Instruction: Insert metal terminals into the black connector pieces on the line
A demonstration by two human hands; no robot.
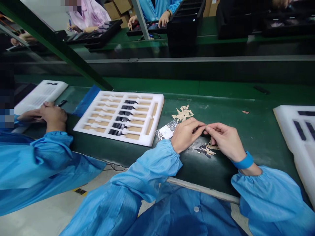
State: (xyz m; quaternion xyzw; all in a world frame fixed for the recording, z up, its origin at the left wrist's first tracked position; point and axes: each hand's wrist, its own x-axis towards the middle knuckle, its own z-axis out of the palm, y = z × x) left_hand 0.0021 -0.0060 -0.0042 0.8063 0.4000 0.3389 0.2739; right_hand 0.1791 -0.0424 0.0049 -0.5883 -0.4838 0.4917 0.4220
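Note:
My left hand (187, 133) and my right hand (225, 139) meet fingertip to fingertip over the green table, each in a pinch. Whatever small piece lies between them is too small to make out. Just below the fingers is a little pile of black and tan strips (206, 150). Behind my left hand lies a heap of tan cut pieces (182, 113). A clear plastic bag with a white label (166, 131) sits beside my left wrist. Farther left rests a white foam tray (141, 139), with black comb-like parts (119, 126) in one column of its slots.
A second foam tray (285, 113) stands at the right edge. On the left, a co-worker's hands (52, 114) are near another white foam tray (52, 88). A green slanted post (61, 46) rises behind the trays. Black bins (185, 23) and other people's hands are across the line.

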